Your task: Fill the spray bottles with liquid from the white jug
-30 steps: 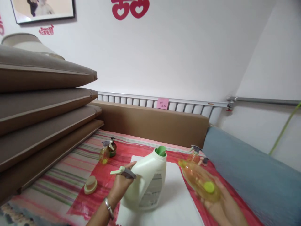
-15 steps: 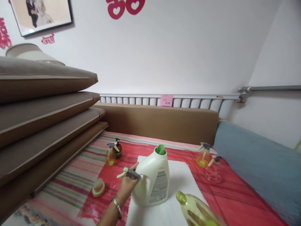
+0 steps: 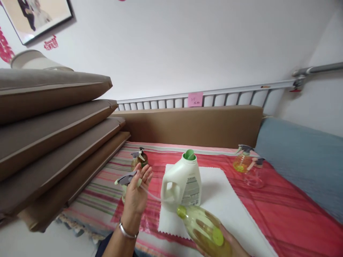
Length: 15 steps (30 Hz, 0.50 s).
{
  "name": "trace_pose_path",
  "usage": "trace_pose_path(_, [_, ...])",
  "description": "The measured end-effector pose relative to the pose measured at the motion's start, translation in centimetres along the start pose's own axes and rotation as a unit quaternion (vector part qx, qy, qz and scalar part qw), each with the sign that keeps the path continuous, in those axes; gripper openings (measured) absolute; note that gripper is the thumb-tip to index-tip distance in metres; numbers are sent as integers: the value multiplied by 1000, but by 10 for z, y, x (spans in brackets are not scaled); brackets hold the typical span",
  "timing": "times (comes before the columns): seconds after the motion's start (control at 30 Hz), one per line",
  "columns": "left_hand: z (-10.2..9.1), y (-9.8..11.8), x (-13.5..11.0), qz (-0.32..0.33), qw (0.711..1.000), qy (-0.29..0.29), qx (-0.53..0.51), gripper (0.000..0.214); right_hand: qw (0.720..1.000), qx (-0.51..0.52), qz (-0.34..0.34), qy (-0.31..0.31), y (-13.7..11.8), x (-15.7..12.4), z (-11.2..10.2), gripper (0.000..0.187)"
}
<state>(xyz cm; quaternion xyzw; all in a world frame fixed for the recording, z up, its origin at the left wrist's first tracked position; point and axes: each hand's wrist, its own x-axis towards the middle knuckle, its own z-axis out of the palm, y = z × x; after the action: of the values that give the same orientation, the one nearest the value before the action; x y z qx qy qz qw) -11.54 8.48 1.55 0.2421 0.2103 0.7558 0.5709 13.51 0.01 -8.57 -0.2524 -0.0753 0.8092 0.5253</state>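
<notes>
My left hand (image 3: 139,191), palm up and fingers partly curled, grips a grey and pale-green trigger spray head (image 3: 128,178) by the thumb. Its thin clear dip tube (image 3: 151,192) trails to the right, toward the jug. My right hand (image 3: 233,242) is wrapped round a see-through yellow-green spray bottle (image 3: 205,228), tilted with its neck up to the left; the fingers show through its wall. Behind it stands a large white detergent jug (image 3: 184,182) with a green spout in its uncapped top, on a white scalloped mat (image 3: 217,178).
Two spray bottles, one amber-brown (image 3: 143,159), stand at the back left. An orange-yellow spray bottle (image 3: 241,163) and a clear pink one (image 3: 253,178) stand at right. Stacked brown cushions (image 3: 80,132) rise at left; a long brown cushion (image 3: 187,126) lines the back.
My left hand has drawn back from the jug and turned palm up, showing the spray head's tube. The yellow-green bottle has moved left, in front of the jug. The camera view has tilted.
</notes>
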Motion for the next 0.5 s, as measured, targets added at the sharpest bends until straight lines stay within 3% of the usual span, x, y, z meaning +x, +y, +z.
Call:
trace_pose_path(0.27, [14,16,-19,-29,999,-6,-19,26,995,-61,-66,32,8,-12,12,57])
trace_pose_path(0.5, [19,19,-24,-35,999,-18,-18,25,998,-40,-56,17,8,-16,14,46])
